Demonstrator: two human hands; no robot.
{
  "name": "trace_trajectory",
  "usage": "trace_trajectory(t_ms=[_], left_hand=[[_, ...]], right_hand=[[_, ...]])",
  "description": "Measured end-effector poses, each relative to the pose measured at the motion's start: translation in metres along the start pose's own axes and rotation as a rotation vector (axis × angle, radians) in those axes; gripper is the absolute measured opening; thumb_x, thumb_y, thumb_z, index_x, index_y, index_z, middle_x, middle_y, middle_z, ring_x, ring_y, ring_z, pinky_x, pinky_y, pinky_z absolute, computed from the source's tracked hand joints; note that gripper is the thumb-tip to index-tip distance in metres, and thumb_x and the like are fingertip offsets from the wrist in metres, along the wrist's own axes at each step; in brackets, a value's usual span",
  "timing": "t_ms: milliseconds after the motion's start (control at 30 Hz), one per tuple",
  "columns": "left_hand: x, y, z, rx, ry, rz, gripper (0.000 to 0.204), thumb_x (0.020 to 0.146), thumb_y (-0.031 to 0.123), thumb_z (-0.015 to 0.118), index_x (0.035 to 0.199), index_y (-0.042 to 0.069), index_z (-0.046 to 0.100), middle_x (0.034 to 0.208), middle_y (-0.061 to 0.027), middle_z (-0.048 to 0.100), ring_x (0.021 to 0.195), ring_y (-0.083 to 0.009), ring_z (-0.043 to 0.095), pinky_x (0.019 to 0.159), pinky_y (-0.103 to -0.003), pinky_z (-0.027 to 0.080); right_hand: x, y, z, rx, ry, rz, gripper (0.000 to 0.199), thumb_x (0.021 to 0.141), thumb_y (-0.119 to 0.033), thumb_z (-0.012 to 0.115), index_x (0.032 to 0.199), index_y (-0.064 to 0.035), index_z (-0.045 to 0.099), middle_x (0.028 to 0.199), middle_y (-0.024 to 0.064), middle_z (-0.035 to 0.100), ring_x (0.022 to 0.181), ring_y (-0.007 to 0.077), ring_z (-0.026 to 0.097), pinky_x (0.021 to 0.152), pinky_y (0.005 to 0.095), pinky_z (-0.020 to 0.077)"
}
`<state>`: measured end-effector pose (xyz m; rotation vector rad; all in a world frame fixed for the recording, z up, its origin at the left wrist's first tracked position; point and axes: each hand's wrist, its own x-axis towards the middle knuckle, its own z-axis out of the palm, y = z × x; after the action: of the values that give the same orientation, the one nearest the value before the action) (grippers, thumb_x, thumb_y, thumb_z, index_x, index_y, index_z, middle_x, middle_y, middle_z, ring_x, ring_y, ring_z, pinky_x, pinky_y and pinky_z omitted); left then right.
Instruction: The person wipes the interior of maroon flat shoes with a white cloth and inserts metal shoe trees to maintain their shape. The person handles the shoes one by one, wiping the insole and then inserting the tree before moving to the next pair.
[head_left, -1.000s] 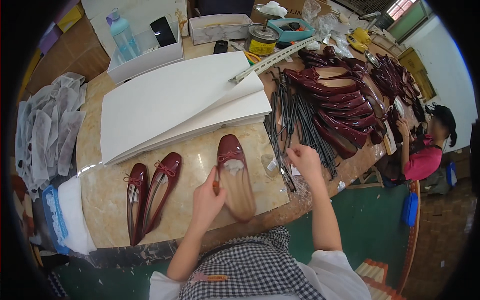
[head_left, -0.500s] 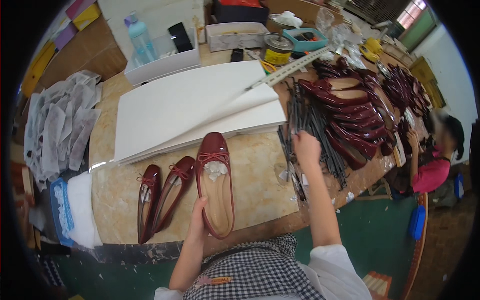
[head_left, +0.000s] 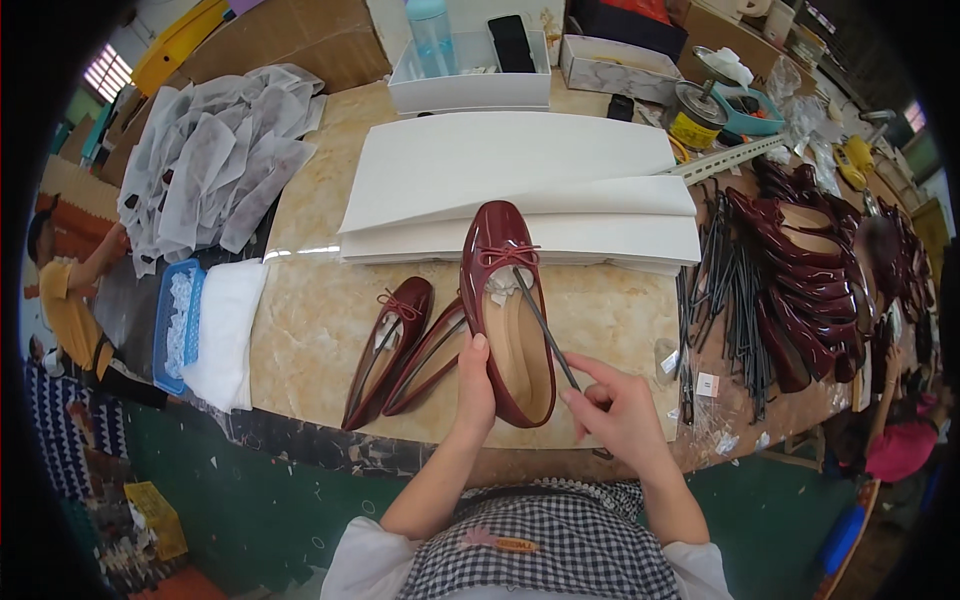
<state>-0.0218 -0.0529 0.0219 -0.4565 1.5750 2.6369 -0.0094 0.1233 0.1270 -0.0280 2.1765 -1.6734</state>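
Note:
My left hand (head_left: 478, 390) is closed around the side of a dark red patent flat shoe (head_left: 508, 350), which is held upright with its toe away from me. White crumpled paper (head_left: 503, 284) fills its toe, below a small bow. Between thumb and fingers, my right hand (head_left: 615, 410) pinches a thin dark grey stick (head_left: 545, 325). The stick's far end reaches into the shoe's opening at the paper. On the tabletop to the left lie two matching flat shoes, one (head_left: 390, 350) in full view and the other (head_left: 428, 362) partly behind the held shoe; both have a dark stick inside.
Beyond the shoes is a stack of white sheets (head_left: 520, 150). Dark sticks (head_left: 735, 310) and piled red shoes (head_left: 815, 290) lie to the right. A blue basket (head_left: 178, 325), white cloth (head_left: 228, 335) and wrapped bundles (head_left: 215, 165) sit left. Co-workers (head_left: 80, 290) are at both sides.
My right hand has come from the stick pile to the held shoe, bringing a stick into its opening. The view has turned left; my left hand still holds the shoe.

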Motion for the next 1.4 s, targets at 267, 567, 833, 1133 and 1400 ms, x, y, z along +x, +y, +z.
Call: trace_trajectory(t_ms=[267, 567, 833, 1133, 1400], left_hand=[[-0.005, 0.014, 0.002, 0.154, -0.028, 0.144, 0.056, 0.100, 0.046, 0.029, 0.137, 0.005, 0.040, 0.128, -0.0125, 0.054, 0.116, -0.0220, 0.054, 0.100, -0.037, 0.041], [-0.009, 0.009, -0.008, 0.167, -0.073, 0.134, 0.062, 0.099, 0.051, 0.028, 0.140, 0.005, 0.036, 0.133, -0.0126, 0.049, 0.118, -0.0219, 0.052, 0.102, -0.037, 0.039], [-0.027, 0.003, 0.019, 0.169, -0.047, 0.281, 0.083, 0.093, 0.066, 0.034, 0.143, 0.000, 0.028, 0.135, -0.0150, 0.047, 0.122, -0.0227, 0.049, 0.102, -0.035, 0.040], [-0.031, -0.011, 0.009, 0.155, -0.045, 0.057, 0.057, 0.095, 0.043, 0.049, 0.135, 0.003, 0.044, 0.132, -0.0141, 0.051, 0.118, -0.0264, 0.052, 0.101, -0.036, 0.039], [-0.019, 0.073, -0.070, 1.767, 0.005, 0.411, 0.069, 0.064, 0.031, 0.079, 0.126, 0.023, 0.049, 0.120, -0.0206, 0.047, 0.116, -0.0388, 0.042, 0.102, -0.053, 0.029]], right_hand=[[0.014, -0.003, 0.014, -0.013, 0.043, -0.088, 0.033, 0.092, -0.011, 0.059, 0.123, -0.0009, 0.060, 0.052, 0.0018, 0.034, 0.047, 0.0070, 0.031, 0.044, 0.0265, 0.0284], [0.010, -0.001, 0.019, -0.093, 0.050, -0.169, 0.034, 0.095, -0.007, 0.053, 0.129, -0.0041, 0.058, 0.057, -0.0071, 0.035, 0.052, 0.0016, 0.030, 0.046, 0.0210, 0.0255], [0.023, -0.009, 0.035, -0.377, 0.403, -0.513, 0.031, 0.088, -0.008, 0.061, 0.117, 0.0004, 0.063, 0.050, 0.0117, 0.051, 0.040, 0.0213, 0.051, 0.042, 0.0332, 0.0397], [0.015, 0.014, 0.040, -0.546, 0.203, -0.395, 0.036, 0.088, -0.013, 0.062, 0.122, -0.0022, 0.061, 0.057, 0.0118, 0.059, 0.046, 0.0254, 0.058, 0.046, 0.0353, 0.0443], [-0.006, 0.030, -0.024, -0.298, 0.287, -0.057, 0.035, 0.094, -0.009, 0.054, 0.127, -0.0037, 0.058, 0.081, 0.0033, 0.070, 0.061, 0.0052, 0.051, 0.055, 0.0205, 0.0424]])
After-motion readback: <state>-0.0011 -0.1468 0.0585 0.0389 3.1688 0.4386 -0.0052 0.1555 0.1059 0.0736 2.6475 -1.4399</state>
